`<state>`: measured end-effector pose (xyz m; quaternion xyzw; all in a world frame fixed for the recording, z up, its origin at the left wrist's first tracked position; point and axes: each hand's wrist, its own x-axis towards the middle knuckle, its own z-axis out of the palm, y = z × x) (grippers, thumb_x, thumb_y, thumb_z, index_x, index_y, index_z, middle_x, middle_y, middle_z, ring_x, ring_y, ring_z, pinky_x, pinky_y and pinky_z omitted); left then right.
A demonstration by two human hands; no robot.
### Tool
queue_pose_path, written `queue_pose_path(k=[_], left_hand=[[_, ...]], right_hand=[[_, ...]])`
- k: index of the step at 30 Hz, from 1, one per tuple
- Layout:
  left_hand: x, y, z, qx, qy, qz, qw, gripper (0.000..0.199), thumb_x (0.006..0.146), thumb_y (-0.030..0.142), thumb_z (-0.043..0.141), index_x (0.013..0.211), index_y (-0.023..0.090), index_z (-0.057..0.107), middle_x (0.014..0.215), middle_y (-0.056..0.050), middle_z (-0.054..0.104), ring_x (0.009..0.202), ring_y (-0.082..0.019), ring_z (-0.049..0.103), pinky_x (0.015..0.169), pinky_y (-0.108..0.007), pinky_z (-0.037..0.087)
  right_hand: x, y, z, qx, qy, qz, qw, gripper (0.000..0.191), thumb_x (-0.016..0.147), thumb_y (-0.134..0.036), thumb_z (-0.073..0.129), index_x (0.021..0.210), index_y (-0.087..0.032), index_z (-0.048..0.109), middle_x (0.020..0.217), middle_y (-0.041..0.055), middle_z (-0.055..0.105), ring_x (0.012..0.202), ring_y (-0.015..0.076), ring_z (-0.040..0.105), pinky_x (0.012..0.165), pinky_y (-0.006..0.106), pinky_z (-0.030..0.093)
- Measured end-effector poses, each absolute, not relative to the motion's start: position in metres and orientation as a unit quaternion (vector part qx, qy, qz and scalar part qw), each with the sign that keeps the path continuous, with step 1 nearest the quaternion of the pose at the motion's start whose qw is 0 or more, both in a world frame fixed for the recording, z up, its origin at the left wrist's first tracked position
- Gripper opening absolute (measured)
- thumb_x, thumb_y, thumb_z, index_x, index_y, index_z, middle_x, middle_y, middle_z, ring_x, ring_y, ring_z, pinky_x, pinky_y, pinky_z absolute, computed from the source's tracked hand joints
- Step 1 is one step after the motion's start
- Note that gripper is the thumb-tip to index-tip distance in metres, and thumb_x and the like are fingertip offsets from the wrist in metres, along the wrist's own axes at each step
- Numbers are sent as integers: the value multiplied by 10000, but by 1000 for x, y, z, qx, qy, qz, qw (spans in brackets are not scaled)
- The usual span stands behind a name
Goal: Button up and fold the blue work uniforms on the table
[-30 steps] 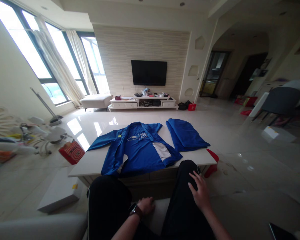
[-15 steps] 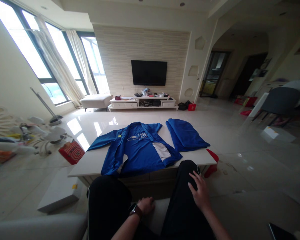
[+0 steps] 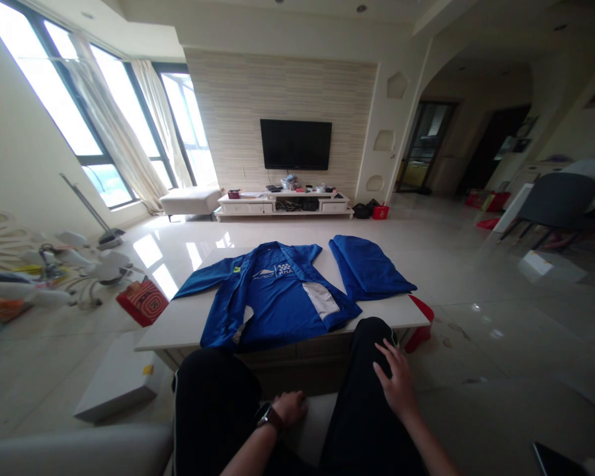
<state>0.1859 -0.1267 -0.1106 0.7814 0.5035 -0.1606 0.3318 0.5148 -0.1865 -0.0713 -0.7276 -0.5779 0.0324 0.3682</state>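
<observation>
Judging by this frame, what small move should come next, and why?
Probably lift the right hand from the leg toward the jacket, since the jacket lies spread open on the table and neither that hand nor the left hand touches it.

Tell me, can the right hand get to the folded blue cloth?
Probably yes: the right hand lies empty on the black trouser leg, and the way to the folded blue cloth looks free, though it might need stretching.
</observation>
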Motion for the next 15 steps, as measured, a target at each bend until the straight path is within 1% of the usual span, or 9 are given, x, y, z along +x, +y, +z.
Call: queue_pose_path(k=[4,9,15], left_hand=[[186,-127,-107,778,507,-161,335,519,932,429,460,1380,235,636,1399,-131,678,1286,-349,625,1083,-517,467],[185,-126,-107,777,504,-156,343,528,925,420,475,1387,220,636,1397,-142,678,1278,-356,626,1070,-516,475],[185,-126,-108,777,506,-153,342,517,927,418,465,1369,221,647,1400,-145,676,1284,-361,624,1077,-530,471]], right_hand=[[514,-187,-71,-733,-571,43,368,493,947,-513,484,1357,-296,650,1552,56,522,1429,320,460,1166,580,396],[514,-187,-71,-733,-572,44,366,499,950,-514,487,1368,-293,645,1561,56,515,1450,330,437,1169,589,389],[516,-186,-73,-729,-575,39,368,497,957,-519,485,1365,-283,644,1557,59,518,1443,322,445,1173,581,389]])
